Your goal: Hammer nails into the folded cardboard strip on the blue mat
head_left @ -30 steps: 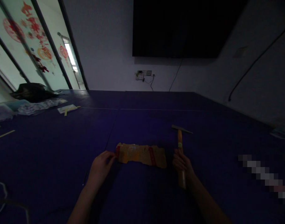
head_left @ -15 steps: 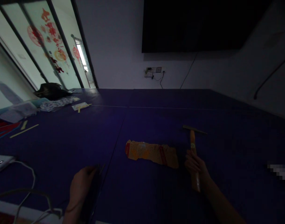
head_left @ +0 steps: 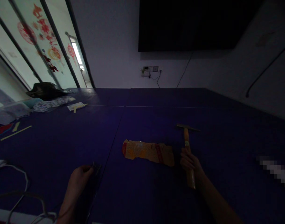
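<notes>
My right hand (head_left: 190,161) is wrapped round the wooden handle of a hammer (head_left: 186,134), its narrow metal head pointing away from me just above the table. To the left of that hand lies a torn strip of tan cardboard (head_left: 147,151) with red bands and orange patches. My left hand (head_left: 79,179) is closed in a pinch at the lower left, close to the table. A thin nail (head_left: 93,165) stands up between its fingertips, small and dim, beside the table's seam.
A dark purple table (head_left: 142,121) stretches to the wall. White cables (head_left: 25,180) curl at the lower left. Yellow strips (head_left: 16,133), papers (head_left: 53,104) and a black bag (head_left: 46,91) lie farther left. A blurred pale object (head_left: 276,171) sits at right.
The view has turned slightly, so everything sits a little farther left. Both hands keep their grips, and the nail shows more clearly at my left fingertips. The cardboard stays on the table.
</notes>
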`<state>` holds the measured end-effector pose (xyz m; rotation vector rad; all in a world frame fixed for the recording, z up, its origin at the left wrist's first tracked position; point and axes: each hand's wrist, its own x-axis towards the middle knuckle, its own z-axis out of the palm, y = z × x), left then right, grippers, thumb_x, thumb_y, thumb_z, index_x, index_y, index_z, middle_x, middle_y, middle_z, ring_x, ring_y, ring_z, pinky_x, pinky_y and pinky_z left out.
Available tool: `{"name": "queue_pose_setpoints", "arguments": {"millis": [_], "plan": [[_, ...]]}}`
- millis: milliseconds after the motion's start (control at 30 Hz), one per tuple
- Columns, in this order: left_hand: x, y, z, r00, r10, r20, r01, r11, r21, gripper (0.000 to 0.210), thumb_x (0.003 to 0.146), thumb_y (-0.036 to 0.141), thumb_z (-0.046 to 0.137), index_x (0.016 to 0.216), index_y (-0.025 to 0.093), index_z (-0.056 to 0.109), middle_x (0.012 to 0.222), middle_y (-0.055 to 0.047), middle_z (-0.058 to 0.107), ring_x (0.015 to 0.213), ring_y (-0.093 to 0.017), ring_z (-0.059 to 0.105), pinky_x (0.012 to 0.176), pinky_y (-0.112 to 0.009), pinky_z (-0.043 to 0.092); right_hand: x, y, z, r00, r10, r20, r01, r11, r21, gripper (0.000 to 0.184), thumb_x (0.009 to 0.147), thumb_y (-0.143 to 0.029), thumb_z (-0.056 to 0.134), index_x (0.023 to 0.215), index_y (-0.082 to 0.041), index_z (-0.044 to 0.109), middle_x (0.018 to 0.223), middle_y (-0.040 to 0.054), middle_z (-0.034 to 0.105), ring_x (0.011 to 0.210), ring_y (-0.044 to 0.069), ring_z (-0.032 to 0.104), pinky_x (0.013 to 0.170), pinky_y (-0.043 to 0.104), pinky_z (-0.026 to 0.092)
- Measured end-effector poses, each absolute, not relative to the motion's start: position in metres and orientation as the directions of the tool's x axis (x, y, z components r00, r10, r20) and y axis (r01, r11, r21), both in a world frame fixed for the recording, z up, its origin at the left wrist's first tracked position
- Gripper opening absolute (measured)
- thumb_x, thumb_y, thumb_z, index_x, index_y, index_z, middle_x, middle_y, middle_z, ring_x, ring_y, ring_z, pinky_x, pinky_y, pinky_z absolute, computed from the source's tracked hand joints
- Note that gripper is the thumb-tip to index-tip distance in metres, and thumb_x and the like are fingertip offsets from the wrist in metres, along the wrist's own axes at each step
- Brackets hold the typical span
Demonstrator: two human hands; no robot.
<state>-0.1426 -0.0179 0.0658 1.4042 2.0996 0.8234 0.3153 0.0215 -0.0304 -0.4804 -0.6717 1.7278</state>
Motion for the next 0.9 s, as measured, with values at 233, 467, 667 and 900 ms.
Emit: {"name": "queue_pose_setpoints", "arguments": {"millis": [233,467,667,900], "plan": [[-0.088,0.016,0.104,-0.209,0.975,0.072,0.254,-0.016,0.967,0.023,0.059,0.035,0.061,0.067,0.013,0.060,0.064,-0.004,0.066,0.058,-0.014,0.059,0.056,-0.021,0.045,0.316,0.026,-0.035,-0.271,0.962,0.034,-0.705,-0.174,-0.687,0.022,0.078,-0.029,0.053,0.064,-0.022,0.038,0.033,-0.0160,0.021,0.021,0.001,-0.003,0.020,0.010,0.012],[0.018,0.069,0.066,0.133,0.982,0.132,0.187,-0.156,0.970,0.023,0.071,0.021,0.051,0.090,0.012,0.060,0.079,-0.006,0.069,0.069,-0.014,0.062,0.064,-0.024,0.048,0.308,0.019,-0.024,-0.229,0.973,-0.021,-0.665,-0.172,-0.727,0.031,0.074,-0.033,0.059,0.060,-0.021,0.034,0.035,-0.0149,0.024,0.024,0.000,-0.001,0.023,0.010,0.015],[0.052,0.078,0.017,0.228,0.945,0.233,0.498,-0.319,0.806,0.014,0.075,0.019,0.053,0.076,0.017,0.067,0.080,-0.004,0.069,0.077,-0.017,0.061,0.076,-0.030,0.046,0.304,0.016,-0.020,-0.193,0.980,-0.055,-0.643,-0.168,-0.747,0.033,0.072,-0.037,0.060,0.060,-0.021,0.034,0.035,-0.0146,0.021,0.024,0.001,0.001,0.023,0.011,0.013],[0.053,0.078,-0.001,0.187,0.943,0.274,0.565,-0.331,0.756,0.016,0.077,0.024,0.055,0.081,0.017,0.069,0.086,-0.006,0.068,0.086,-0.020,0.057,0.080,-0.035,0.043,0.301,0.015,-0.017,-0.173,0.981,-0.086,-0.641,-0.178,-0.747,0.035,0.069,-0.036,0.063,0.059,-0.021,0.034,0.035,-0.0151,0.019,0.026,0.000,-0.002,0.023,0.011,0.014]]}}
